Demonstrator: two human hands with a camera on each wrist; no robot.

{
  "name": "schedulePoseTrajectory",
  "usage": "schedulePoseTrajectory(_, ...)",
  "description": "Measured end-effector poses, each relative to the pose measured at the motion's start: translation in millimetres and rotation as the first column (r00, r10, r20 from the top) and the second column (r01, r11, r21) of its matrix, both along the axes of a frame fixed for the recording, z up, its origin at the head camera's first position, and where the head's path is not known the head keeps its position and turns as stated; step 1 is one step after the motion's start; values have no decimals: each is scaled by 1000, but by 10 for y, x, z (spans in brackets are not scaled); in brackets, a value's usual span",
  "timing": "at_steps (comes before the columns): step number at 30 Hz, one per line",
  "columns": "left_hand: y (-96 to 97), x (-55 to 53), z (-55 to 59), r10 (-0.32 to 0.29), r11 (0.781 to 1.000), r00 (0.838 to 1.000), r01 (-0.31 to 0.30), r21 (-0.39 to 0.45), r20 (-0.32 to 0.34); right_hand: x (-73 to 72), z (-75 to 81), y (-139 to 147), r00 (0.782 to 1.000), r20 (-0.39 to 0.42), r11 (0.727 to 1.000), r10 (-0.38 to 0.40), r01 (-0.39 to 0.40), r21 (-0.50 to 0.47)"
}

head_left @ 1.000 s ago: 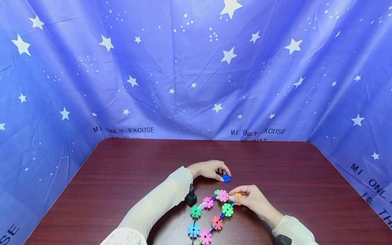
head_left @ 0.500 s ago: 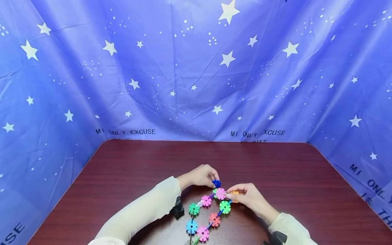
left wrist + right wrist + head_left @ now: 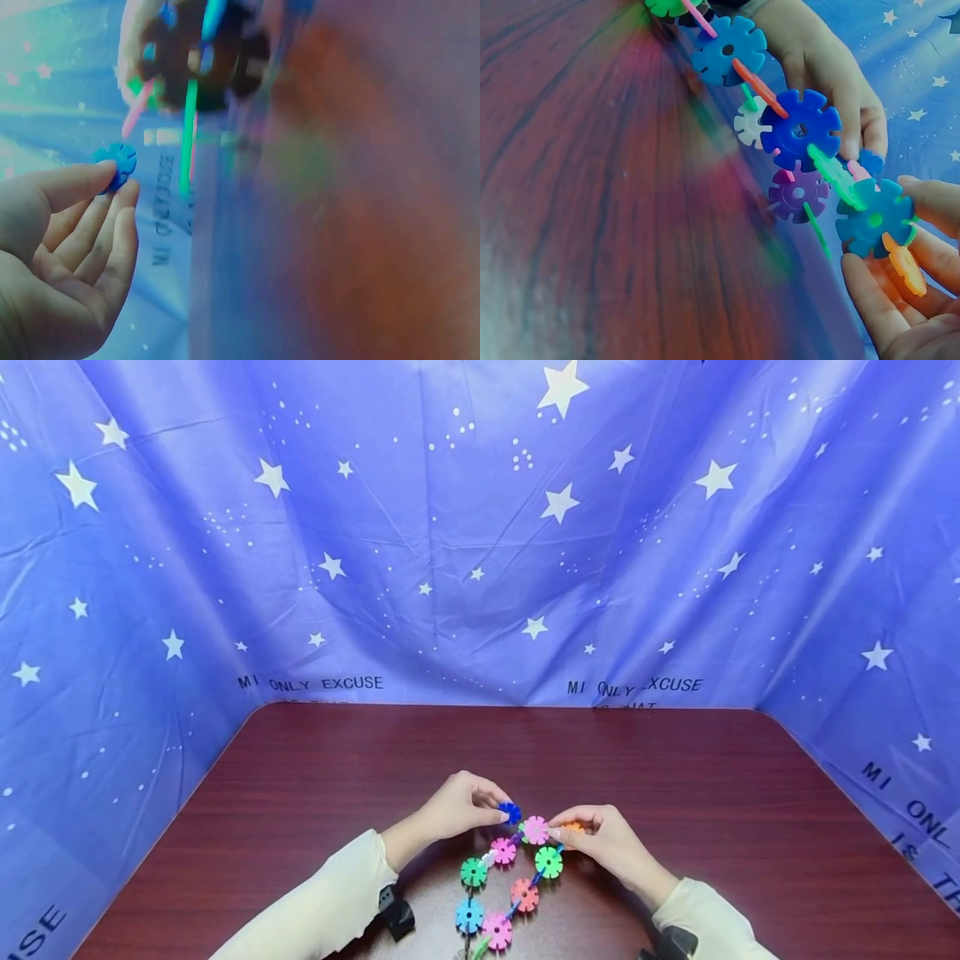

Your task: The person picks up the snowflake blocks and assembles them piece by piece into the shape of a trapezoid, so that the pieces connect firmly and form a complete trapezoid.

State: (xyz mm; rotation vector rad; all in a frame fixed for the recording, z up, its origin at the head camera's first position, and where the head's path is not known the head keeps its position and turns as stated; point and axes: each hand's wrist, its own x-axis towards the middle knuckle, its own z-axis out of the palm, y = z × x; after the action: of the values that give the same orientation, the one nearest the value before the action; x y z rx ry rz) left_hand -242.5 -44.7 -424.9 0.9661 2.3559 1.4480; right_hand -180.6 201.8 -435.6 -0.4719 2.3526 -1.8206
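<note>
My left hand (image 3: pixel 453 806) pinches a blue notched plastic disc (image 3: pixel 510 812) between thumb and fingertips. In the left wrist view, the left thumb lies across this blue disc (image 3: pixel 116 166). Just beside it is a pink disc (image 3: pixel 536 830) at the far end of a looped chain of interlocked discs; whether they touch, I cannot tell. My right hand (image 3: pixel 611 847) holds the chain there, thumb and fingers at the pink disc's edge, partly covering an orange disc (image 3: pixel 573 835). Seen from the right wrist, my right hand (image 3: pixel 911 300) is around a teal-looking disc (image 3: pixel 874 217).
Toward me the chain runs through a green disc (image 3: pixel 548 862), a red disc (image 3: pixel 524 895) and a light-blue disc (image 3: pixel 469 916); its near end leaves the frame. A dark red-brown table (image 3: pixel 300 802) lies beneath. Behind it hangs a blue star-printed cloth (image 3: pixel 420 527).
My left hand has carried the blue disc leftward and nearer to me, from beyond the chain to beside the pink disc. The right hand keeps its hold, nearly still.
</note>
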Motion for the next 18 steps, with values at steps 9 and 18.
schedulePoseTrajectory(9,10,232,24,65,997,997,-64,31,-35,-17,11,-29,999,-50,1000,-22,21,-11)
schedulePoseTrajectory(18,45,279,46,109,993,993,-106,55,-48,9,33,-26,999,10,998,-38,38,-58)
